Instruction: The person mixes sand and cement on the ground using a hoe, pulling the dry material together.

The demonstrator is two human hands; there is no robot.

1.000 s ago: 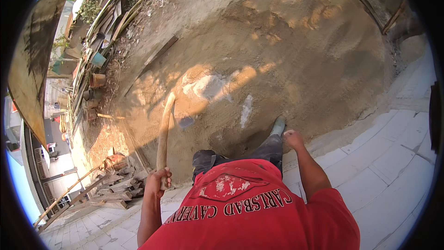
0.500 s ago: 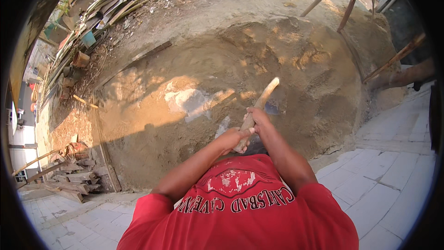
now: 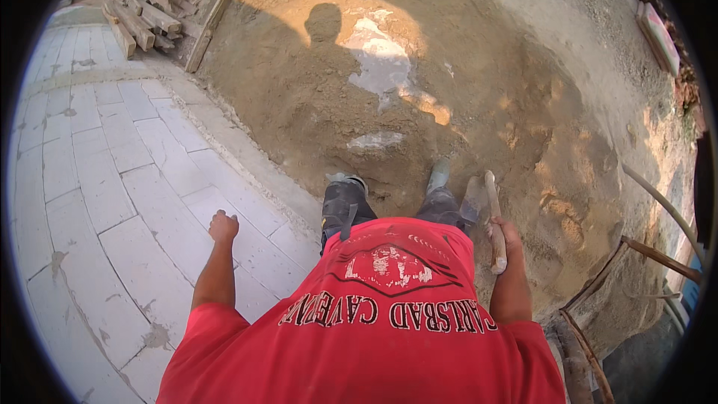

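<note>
My right hand [image 3: 510,239] is closed round the wooden handle of a hoe [image 3: 494,206] at my right side. A flat grey metal blade shows beside the handle's far end, close to my right leg. Away from my body on the left, my left hand [image 3: 224,226] is curled into a loose fist over the pale block wall, with nothing visible in it. Ahead of my feet spreads a bed of brown sand [image 3: 284,82]. A whitish grey powdery patch [image 3: 380,60] lies on it, partly in sunlight. My boots stand at the sand's near side.
A wall of pale blocks [image 3: 112,179] with mortar joints runs along the left. Stacked timber pieces [image 3: 142,22] lie at the far left, beside a long board [image 3: 217,22] edging the sand. Wooden poles [image 3: 662,258] and a curved pipe stand at the right.
My left hand has let go of the hoe handle and swung out left; the right hand still holds it, now lowered at my side. My view has turned to the left.
</note>
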